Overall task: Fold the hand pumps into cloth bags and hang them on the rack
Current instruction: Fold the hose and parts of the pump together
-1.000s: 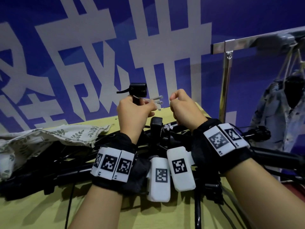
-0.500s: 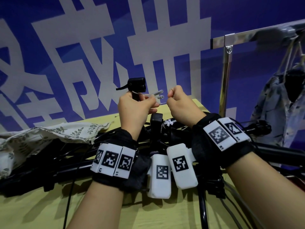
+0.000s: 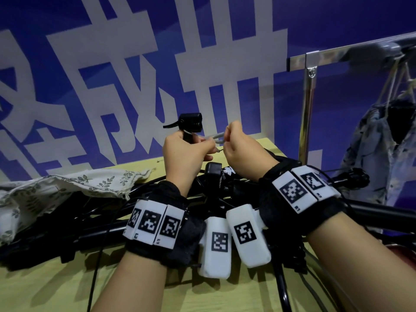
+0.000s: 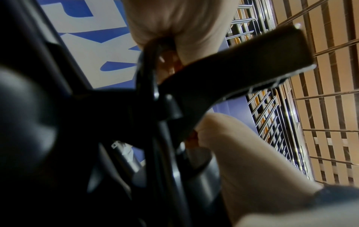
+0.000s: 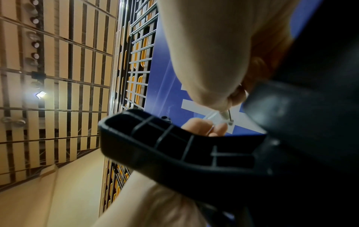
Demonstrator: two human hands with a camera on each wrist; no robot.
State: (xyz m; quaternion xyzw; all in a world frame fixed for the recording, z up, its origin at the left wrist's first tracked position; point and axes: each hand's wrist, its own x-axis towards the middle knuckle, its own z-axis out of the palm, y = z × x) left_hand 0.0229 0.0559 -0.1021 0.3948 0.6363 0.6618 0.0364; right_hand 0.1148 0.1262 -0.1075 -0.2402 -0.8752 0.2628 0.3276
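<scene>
Several black hand pumps lie tangled on the yellow table. My left hand grips a pump hose just below its black nozzle head, held up above the pile. My right hand pinches the small grey adapter tips that hang off the hose. The right wrist view shows my right fingers pinching a grey tip, with a black pump handle in front. In the left wrist view my left fingers curl round the black hose. A leaf-print cloth bag lies flat at the left.
A metal rack stands at the right, with a filled printed bag hanging from its bar by cords. A blue banner wall is close behind the table. Pump tubes and hoses stretch across the table under both wrists.
My right hand has closed the gap to the left and taken hold of the grey tips. Both hands and the nozzle head have risen slightly.
</scene>
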